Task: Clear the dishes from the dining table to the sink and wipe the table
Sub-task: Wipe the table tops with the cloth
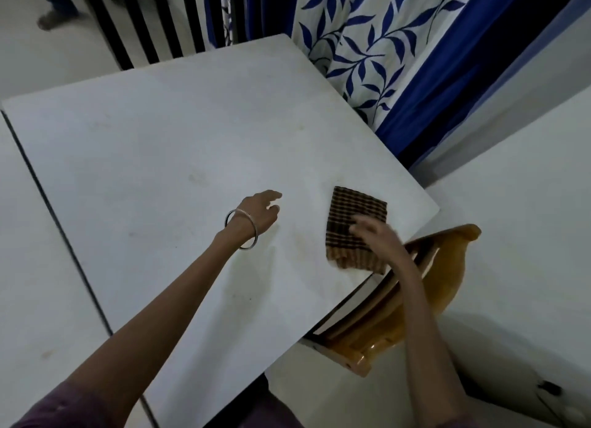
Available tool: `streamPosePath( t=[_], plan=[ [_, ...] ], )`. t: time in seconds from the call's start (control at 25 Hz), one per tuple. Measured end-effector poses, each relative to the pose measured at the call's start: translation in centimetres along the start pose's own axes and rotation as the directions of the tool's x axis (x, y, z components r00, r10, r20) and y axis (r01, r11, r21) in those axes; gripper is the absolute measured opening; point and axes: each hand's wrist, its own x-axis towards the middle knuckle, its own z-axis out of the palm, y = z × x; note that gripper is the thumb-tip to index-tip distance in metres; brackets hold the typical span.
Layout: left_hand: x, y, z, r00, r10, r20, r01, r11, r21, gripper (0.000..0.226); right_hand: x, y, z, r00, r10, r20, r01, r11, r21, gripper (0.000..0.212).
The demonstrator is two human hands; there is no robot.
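Observation:
A folded brown checked cloth [353, 223] lies flat on the white dining table [166, 159], near its right edge. My right hand [375, 234] rests on the near part of the cloth, fingers spread and blurred. My left hand [260, 211], a metal bangle on its wrist, hovers over bare table just left of the cloth, fingers loosely apart and holding nothing. No dishes are in view on the table, which shows faint smudges.
A brown plastic chair [425, 287] is tucked under the table's right edge. Blue-and-white leaf-print curtains [367, 43] hang beyond the far corner. A second white tabletop [28, 267] adjoins on the left. A person's foot [52, 18] stands at far top left.

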Motion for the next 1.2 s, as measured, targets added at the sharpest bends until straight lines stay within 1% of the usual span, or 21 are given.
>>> streamPosePath(
  t=[0.04, 0.08, 0.12, 0.2, 0.24, 0.32, 0.4, 0.48, 0.52, 0.6, 0.64, 0.68, 0.76, 0.84, 0.92, 0.96, 1.0, 1.04, 1.08, 1.12, 1.2],
  plan=[
    [0.9, 0.0, 0.0, 0.999, 0.000, -0.039, 0.001, 0.999, 0.039, 0.039, 1.3, 0.6, -0.1, 0.973, -0.080, -0.215, 0.081, 0.997, -0.003, 0.042],
    [1.7, 0.0, 0.1, 0.998, 0.002, -0.070, 0.004, 0.996, 0.093, 0.040, 1.8, 1.2, 0.5, 0.935, -0.121, -0.334, 0.115, 0.993, -0.039, 0.045],
    [2.5, 0.1, 0.3, 0.996, 0.006, -0.090, 0.007, 0.989, 0.149, 0.041, 2.5, 1.6, 1.9, 0.931, -0.146, -0.336, 0.105, 0.985, -0.138, 0.051],
    [4.5, 0.6, 0.8, 0.997, 0.018, -0.078, 0.006, 0.955, 0.295, 0.047, 4.3, 2.5, 5.2, 0.949, -0.180, -0.258, 0.057, 0.906, -0.420, 0.061],
    [5.6, 0.9, 1.1, 0.998, 0.017, -0.057, 0.006, 0.929, 0.371, 0.051, 5.1, 2.9, 6.5, 0.949, -0.181, -0.257, 0.037, 0.876, -0.481, 0.061],
    [6.9, 0.6, 1.1, 1.000, -0.019, -0.020, 0.026, 0.877, 0.479, 0.057, 6.1, 4.6, 7.0, 0.919, -0.163, -0.358, -0.039, 0.869, -0.494, 0.062],
    [7.8, 0.0, 0.9, 0.997, -0.082, 0.005, 0.068, 0.863, 0.501, 0.062, 9.3, 5.7, 3.5, 0.884, -0.061, -0.464, -0.133, 0.918, -0.374, 0.062],
    [8.5, -0.3, 0.7, 0.993, -0.112, 0.034, 0.075, 0.835, 0.545, 0.064, 13.6, 4.9, -0.3, 0.867, 0.028, -0.498, -0.208, 0.928, -0.310, 0.061],
    [8.6, -0.4, 0.7, 0.992, -0.112, 0.053, 0.060, 0.808, 0.586, 0.064, 15.2, 4.1, -1.2, 0.871, 0.011, -0.491, -0.211, 0.911, -0.355, 0.061],
    [8.6, -0.3, 0.8, 0.993, -0.071, 0.091, -0.002, 0.777, 0.630, 0.063, 17.0, 1.8, -1.1, 0.899, -0.149, -0.413, -0.081, 0.868, -0.490, 0.060],
    [8.6, -0.4, 0.6, 0.996, -0.038, 0.086, -0.022, 0.795, 0.606, 0.062, 17.0, 0.6, -0.1, 0.906, -0.240, -0.349, 0.011, 0.837, -0.547, 0.060],
    [8.5, -0.6, 0.1, 0.998, -0.011, 0.054, -0.021, 0.840, 0.543, 0.061, 16.5, -0.4, 1.4, 0.898, -0.343, -0.277, 0.115, 0.789, -0.604, 0.059],
    [8.3, -1.3, -1.3, 0.994, -0.025, -0.108, 0.053, 0.961, 0.272, 0.054, 13.8, -1.5, 5.3, 0.844, -0.521, -0.129, 0.315, 0.675, -0.667, 0.057],
    [8.1, -1.5, -2.1, 0.972, -0.098, -0.215, 0.104, 0.994, 0.018, 0.049, 8.9, -1.2, 10.7, 0.703, -0.711, 0.033, 0.557, 0.520, -0.647, 0.056],
    [7.9, -1.2, -2.0, 0.976, -0.094, -0.195, 0.092, 0.996, -0.019, 0.047, 2.4, 0.7, 16.4, 0.503, -0.824, 0.260, 0.784, 0.309, -0.538, 0.059],
    [7.9, -1.0, -1.7, 0.981, -0.073, -0.178, 0.074, 0.997, 0.000, 0.045, -0.5, 2.2, 18.1, 0.444, -0.819, 0.364, 0.839, 0.236, -0.490, 0.059],
    [7.7, -0.8, -1.4, 0.984, -0.060, -0.168, 0.064, 0.998, 0.019, 0.043, -2.4, 3.9, 18.4, 0.415, -0.801, 0.431, 0.862, 0.194, -0.469, 0.058],
    [7.6, -0.7, -1.4, 0.986, -0.054, -0.161, 0.060, 0.998, 0.032, 0.043, -3.0, 5.6, 17.7, 0.407, -0.797, 0.446, 0.857, 0.165, -0.488, 0.057],
    [7.6, -0.7, -1.4, 0.987, -0.053, -0.154, 0.060, 0.997, 0.040, 0.044, -2.8, 7.0, 16.0, 0.434, -0.802, 0.410, 0.828, 0.175, -0.533, 0.057],
    [7.6, -0.8, -1.5, 0.988, -0.050, -0.145, 0.058, 0.997, 0.053, 0.045, -1.9, 8.1, 13.6, 0.513, -0.793, 0.329, 0.761, 0.243, -0.602, 0.056],
    [7.8, -0.7, -1.8, 0.990, -0.043, -0.131, 0.054, 0.995, 0.088, 0.045, 1.3, 8.8, 8.0, 0.752, -0.657, 0.048, 0.483, 0.500, -0.719, 0.058]
  ],
)
